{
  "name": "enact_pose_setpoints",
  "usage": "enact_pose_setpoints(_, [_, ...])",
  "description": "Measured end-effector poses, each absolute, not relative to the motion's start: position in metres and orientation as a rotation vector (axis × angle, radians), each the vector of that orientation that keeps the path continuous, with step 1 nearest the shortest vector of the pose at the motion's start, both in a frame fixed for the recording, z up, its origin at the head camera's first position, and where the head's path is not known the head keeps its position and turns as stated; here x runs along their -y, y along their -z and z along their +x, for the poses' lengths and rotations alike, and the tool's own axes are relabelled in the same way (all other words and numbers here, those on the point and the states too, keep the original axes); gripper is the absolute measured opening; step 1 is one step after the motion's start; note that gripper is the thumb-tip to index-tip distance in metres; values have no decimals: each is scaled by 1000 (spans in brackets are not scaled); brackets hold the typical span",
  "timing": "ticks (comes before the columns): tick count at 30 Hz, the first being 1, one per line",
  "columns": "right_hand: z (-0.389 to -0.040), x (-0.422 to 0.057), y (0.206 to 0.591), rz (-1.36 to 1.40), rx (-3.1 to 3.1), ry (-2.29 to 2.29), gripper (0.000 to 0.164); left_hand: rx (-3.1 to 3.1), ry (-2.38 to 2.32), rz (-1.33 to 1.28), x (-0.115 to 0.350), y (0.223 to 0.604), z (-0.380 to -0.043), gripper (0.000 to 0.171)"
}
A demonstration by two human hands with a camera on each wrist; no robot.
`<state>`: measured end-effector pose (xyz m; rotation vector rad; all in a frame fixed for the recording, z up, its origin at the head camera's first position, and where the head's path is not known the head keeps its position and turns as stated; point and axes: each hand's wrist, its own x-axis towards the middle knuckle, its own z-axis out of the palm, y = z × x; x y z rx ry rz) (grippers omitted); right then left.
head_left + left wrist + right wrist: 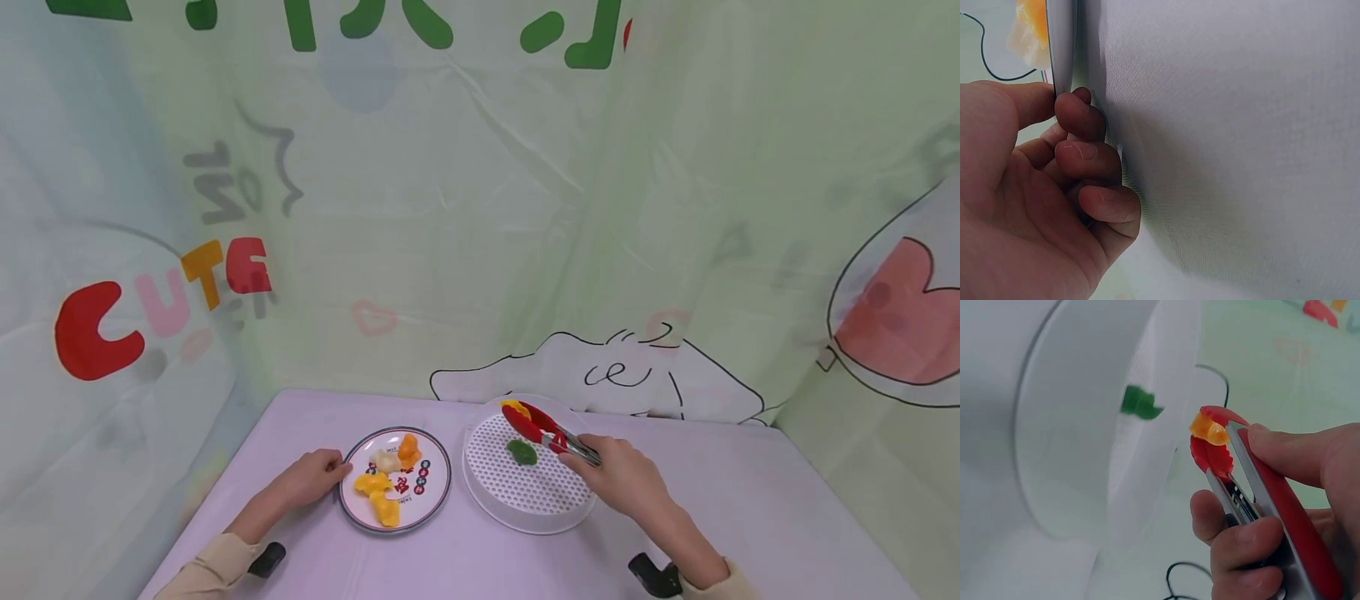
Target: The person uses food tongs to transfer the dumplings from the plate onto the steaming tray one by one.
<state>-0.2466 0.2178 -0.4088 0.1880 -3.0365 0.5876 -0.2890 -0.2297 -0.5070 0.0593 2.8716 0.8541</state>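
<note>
My right hand (626, 477) grips red-tipped metal tongs (1288, 512). Between their tips sits a yellow dumpling-like piece (1208, 430), held above the far part of a round white steamer basket (555, 490) with a perforated floor. A green dumpling-like piece (522, 452) lies on that floor. To the left, my left hand (315, 475) pinches the rim of a round plate (427, 504) between thumb and fingers, as the left wrist view shows. On the plate rest several pieces: yellow ones (385, 508), an orange one (408, 450) and a whitish one (385, 462).
Plate and basket stand side by side on a table with a pale lilac cover (712, 500). A printed curtain (487, 208) hangs behind the table and along its sides. Black wrist devices (654, 575) are worn on both forearms.
</note>
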Motion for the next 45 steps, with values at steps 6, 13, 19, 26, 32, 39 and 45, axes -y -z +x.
enact_pose_setpoints(6, [-249, -239, 421, 114, 3059, -587, 50, -2852, -849, 53, 231, 505, -288, 22])
enact_pose_setpoints(13, [-250, -247, 429, 45, 3149, -526, 61, -2845, -842, 54, 232, 505, -288, 22])
enact_pose_setpoints(19, [-249, -246, 430, 39, 3180, -489, 59, -2845, -840, 54, 232, 506, -289, 22])
enact_pose_setpoints(26, [-249, -244, 428, 34, 3183, -473, 56, -2841, -850, 44, 230, 504, -289, 23])
enact_pose_setpoints(32, [-248, -242, 417, 35, 3147, -466, 63, -2847, -855, 37, 230, 504, -288, 22])
enact_pose_setpoints(39, [-242, -219, 394, 73, 3092, -485, 83, -2859, -862, 39, 229, 503, -287, 21])
enact_pose_setpoints(45, [-230, -180, 391, 163, 3058, -501, 94, -2853, -875, 52, 229, 503, -286, 22])
